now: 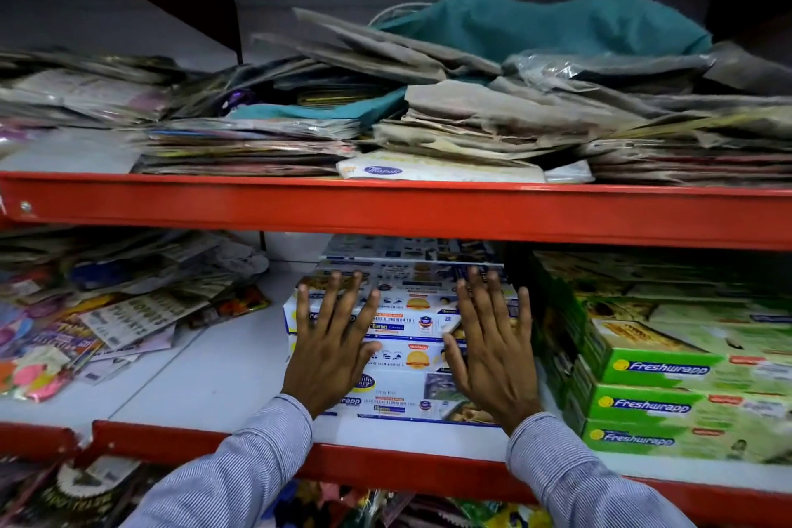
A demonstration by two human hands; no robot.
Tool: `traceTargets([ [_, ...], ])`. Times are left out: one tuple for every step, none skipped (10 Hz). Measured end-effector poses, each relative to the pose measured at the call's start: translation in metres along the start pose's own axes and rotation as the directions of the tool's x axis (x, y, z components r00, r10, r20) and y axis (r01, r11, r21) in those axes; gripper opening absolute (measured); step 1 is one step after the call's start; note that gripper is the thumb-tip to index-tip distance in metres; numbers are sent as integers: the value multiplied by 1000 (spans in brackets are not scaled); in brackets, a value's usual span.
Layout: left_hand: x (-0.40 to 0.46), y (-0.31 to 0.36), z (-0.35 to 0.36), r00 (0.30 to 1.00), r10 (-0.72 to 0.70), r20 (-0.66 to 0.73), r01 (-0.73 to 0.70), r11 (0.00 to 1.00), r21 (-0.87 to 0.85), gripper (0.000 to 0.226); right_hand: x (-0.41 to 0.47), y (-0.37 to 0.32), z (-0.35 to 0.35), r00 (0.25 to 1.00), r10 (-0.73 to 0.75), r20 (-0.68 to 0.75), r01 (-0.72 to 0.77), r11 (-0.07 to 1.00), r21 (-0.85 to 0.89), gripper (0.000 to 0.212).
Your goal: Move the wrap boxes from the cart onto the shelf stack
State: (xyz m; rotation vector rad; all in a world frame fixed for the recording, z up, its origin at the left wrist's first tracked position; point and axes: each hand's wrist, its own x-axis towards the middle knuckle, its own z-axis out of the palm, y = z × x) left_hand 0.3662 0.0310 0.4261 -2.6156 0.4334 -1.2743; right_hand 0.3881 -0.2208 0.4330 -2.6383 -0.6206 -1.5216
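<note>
A red-edged metal shelf (pixel 240 382) with a white deck is seen at mid height. A stack of white-and-blue foil wrap boxes (pixel 411 339) is set on its middle. Green Freshwrapp boxes (pixel 651 382) are stacked just right of it, touching. Loose printed packets (pixel 107 313) are heaped at the left. On the upper shelf (pixel 385 210), flat paper bags (pixel 493 116) and packets are piled.

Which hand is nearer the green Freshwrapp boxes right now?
Right. The right hand lies flat on the right side of the white-and-blue foil box stack, beside the green Freshwrapp boxes. The left hand rests on the stack's left side, farther away.
</note>
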Motion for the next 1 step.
traceTargets([
  [-1, 7, -17, 997, -29, 78, 31, 999, -20, 63, -1, -5, -12, 999, 19, 30, -20, 998, 53, 72],
])
